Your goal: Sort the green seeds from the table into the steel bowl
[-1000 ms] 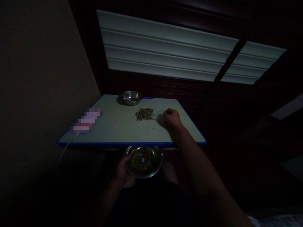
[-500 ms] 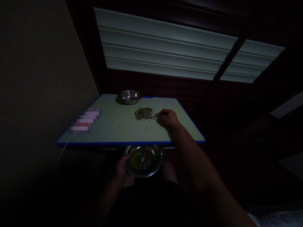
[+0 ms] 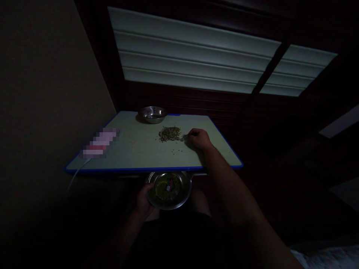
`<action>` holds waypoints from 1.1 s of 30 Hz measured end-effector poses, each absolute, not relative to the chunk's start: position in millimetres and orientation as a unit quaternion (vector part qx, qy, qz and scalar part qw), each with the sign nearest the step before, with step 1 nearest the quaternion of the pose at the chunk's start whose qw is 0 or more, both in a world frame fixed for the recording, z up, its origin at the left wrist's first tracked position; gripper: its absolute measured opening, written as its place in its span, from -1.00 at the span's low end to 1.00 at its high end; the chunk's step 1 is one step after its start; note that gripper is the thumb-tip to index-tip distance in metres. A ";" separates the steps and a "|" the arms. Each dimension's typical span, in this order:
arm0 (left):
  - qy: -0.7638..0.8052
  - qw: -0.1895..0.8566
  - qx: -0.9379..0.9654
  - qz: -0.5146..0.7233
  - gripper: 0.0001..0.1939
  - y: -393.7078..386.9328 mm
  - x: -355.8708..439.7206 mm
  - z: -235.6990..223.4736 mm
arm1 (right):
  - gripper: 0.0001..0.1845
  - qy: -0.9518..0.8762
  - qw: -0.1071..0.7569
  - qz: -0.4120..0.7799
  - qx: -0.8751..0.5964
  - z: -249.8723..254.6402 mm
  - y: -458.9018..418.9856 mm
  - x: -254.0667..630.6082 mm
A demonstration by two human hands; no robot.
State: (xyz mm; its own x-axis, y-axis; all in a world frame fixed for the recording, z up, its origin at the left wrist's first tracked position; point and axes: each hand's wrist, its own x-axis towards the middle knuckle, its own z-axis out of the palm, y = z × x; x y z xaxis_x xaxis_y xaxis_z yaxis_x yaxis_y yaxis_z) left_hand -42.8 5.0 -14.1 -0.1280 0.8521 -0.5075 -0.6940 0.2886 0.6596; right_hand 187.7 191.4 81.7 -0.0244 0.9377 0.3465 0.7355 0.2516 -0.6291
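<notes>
My right hand (image 3: 199,138) is closed round the handle of a small metal spoon (image 3: 183,137), its tip low over the tabletop at the right edge of a pile of small brown grains (image 3: 169,133). A few loose grains (image 3: 177,151) lie nearer to me. Below the table's front edge, my left hand (image 3: 144,198) grips the left rim of a metal bowl (image 3: 186,198), thumb over the rim. Inside that bowl are greenish grains (image 3: 162,189) and what looks like a clear packet with a dark and red label (image 3: 169,184).
A second metal bowl (image 3: 153,115) stands at the table's far edge. On the left lies a blurred-out pink and white object (image 3: 99,144) with a white cable (image 3: 75,175). The pale table (image 3: 134,157) has a blue rim. Behind it rises a dark slatted door (image 3: 185,52).
The spoon tip has turned slightly at the pile's right edge, while my right hand stays almost in place. My left hand and its bowl look the same; the whole view has shifted a little.
</notes>
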 end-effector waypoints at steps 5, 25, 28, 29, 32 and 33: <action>0.465 0.656 0.089 0.588 -0.82 5.1 -43.9 -16.4 | -0.87 -0.700 0.367 0.142 -0.597 84.5 188.2 187.0; 0.468 0.650 0.057 0.595 -0.85 5.4 -42.5 -13.7 | -0.79 -0.672 0.369 0.161 -0.622 88.0 184.8 188.7; 0.469 0.654 0.059 0.591 -0.85 4.8 -42.3 -13.7 | -0.79 -0.673 0.368 0.183 -0.615 88.7 184.0 187.6; 0.469 0.656 0.062 0.588 -0.85 4.5 -42.5 -13.6 | -0.79 -0.671 0.370 0.188 -0.614 89.0 183.7 187.5; 0.470 0.656 0.069 0.586 -0.85 3.8 -42.9 -13.1 | -0.79 -0.658 0.390 0.185 -0.617 90.2 182.8 187.9; 0.469 0.655 0.070 0.588 -0.84 3.7 -43.1 -13.2 | -0.78 -0.652 0.397 0.179 -0.621 90.6 182.6 188.2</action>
State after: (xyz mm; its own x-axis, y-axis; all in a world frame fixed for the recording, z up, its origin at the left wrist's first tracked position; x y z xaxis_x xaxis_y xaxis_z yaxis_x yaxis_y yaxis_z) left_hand -43.1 3.7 -13.2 -0.1309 0.8359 -0.5331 -0.7046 0.2998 0.6432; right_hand 188.2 182.6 90.6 0.0863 0.9514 0.2955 0.6678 0.1648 -0.7259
